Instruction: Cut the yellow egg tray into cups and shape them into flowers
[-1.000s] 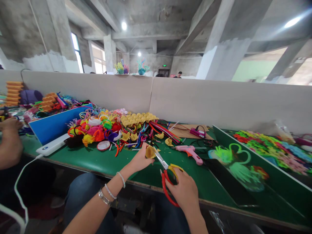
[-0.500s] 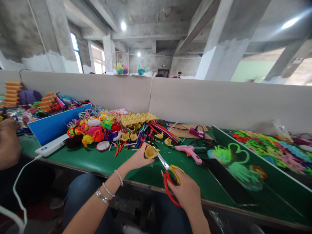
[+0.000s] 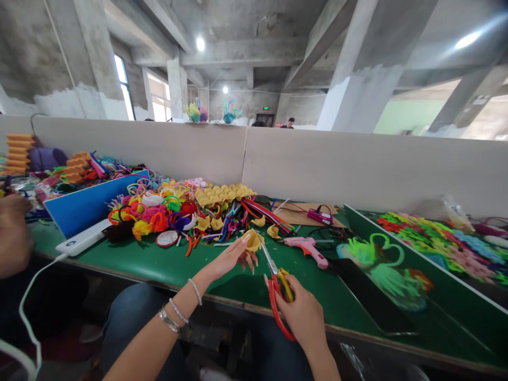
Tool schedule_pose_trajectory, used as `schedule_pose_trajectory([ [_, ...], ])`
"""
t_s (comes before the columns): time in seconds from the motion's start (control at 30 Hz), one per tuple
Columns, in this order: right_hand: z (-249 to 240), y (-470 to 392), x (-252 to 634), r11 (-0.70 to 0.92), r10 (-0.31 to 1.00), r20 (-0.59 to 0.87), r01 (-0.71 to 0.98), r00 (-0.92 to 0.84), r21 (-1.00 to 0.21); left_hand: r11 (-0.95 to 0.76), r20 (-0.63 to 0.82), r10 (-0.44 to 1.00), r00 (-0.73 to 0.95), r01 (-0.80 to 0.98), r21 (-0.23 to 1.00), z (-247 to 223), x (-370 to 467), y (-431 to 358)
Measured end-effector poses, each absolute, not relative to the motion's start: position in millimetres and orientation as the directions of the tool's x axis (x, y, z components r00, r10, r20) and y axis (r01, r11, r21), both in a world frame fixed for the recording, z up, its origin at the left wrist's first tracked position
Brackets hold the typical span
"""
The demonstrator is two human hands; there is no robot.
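My left hand (image 3: 234, 257) pinches a yellow egg-carton cup (image 3: 253, 241) over the front of the green table. In my right hand (image 3: 299, 304) are scissors (image 3: 273, 275) with red and yellow handles, their blades at the cup's right edge. Whether the blades cut into the cup I cannot make out. Just beyond lie loose yellow carton pieces (image 3: 272, 231) and the rest of the yellow egg carton (image 3: 226, 194). A pile of colourful pipe cleaners (image 3: 159, 206) spreads to the left of it.
A pink glue gun (image 3: 307, 248) lies right of the scissors, beside a black tablet-like panel (image 3: 371, 296) and a green fuzzy swan shape (image 3: 391, 272). A white power strip (image 3: 83, 238) sits at left by a blue board (image 3: 99, 203). Another person's arm (image 3: 14, 233) shows far left.
The cup has moved slightly right and up, turned in my left hand, whose lower fingers have spread. The scissor handles have come closer together.
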State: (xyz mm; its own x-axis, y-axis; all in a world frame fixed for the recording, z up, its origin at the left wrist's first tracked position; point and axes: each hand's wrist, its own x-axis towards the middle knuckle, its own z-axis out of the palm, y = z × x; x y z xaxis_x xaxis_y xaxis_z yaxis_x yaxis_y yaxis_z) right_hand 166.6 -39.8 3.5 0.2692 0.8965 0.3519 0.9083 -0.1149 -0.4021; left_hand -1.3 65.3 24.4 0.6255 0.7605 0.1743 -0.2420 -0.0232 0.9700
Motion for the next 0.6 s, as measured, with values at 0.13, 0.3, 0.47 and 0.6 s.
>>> schedule_pose_trajectory([
  [0.13, 1.8, -39.3, 162.9, -0.103, 0.893, 0.368, 0.913, 0.260, -0.394, -0.060, 0.201, 0.799, 0.567, -0.258, 0.964, 20.0, -0.8, 68.8],
  [0.3, -2.3, -38.1, 160.4, -0.067, 0.895, 0.384, 0.920, 0.227, -0.387, -0.099, 0.211, 0.852, 0.480, -0.248, 0.964, 19.2, 0.9, 71.0],
  [0.47, -5.0, -36.8, 159.6, -0.036, 0.892, 0.399, 0.914, 0.212, -0.405, -0.167, 0.255, 0.850, 0.461, -0.224, 0.960, 18.1, 1.7, 69.8],
  [0.6, -4.5, -37.0, 159.1, -0.016, 0.893, 0.402, 0.907, 0.203, -0.421, -0.321, 0.356, 0.816, 0.455, -0.155, 0.934, 17.5, -1.1, 66.9],
])
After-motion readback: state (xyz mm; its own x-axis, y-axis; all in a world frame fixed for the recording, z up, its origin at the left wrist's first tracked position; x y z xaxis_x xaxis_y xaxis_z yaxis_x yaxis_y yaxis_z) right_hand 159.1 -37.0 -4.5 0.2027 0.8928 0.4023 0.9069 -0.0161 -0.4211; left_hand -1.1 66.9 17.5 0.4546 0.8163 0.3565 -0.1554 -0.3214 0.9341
